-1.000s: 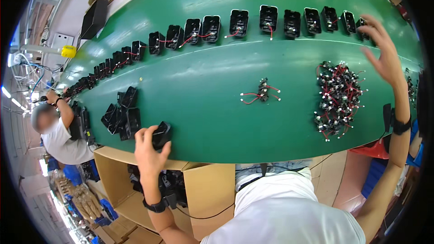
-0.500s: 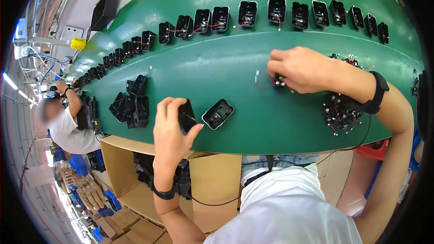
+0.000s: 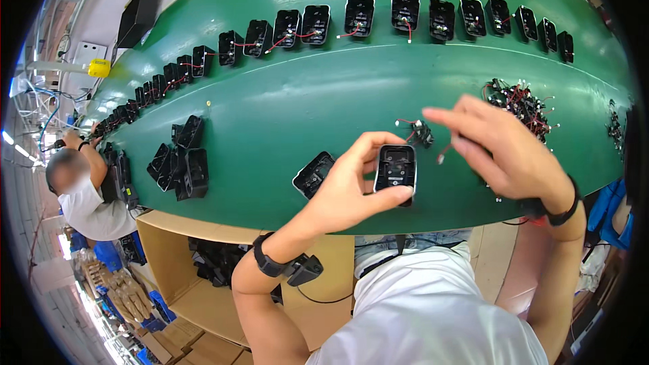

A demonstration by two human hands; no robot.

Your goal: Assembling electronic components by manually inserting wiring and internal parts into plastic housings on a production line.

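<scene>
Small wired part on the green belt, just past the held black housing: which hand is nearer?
Right. The right hand hovers just beside the small wired part, fingertips next to it. The left hand is lower, gripping the black housing, slightly farther away.

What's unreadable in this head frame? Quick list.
- Wired part: the right hand is motion-blurred, so whether its fingers hold the red wires is unclear.
- Black housing in the left hand: its lower edge is hidden by the thumb; inner detail is too small.
- Wire pile: single pieces are too small to separate.
- Housing row: the far right end bends into the dark fisheye rim.
- Carton under the belt: contents shadowed.
</scene>
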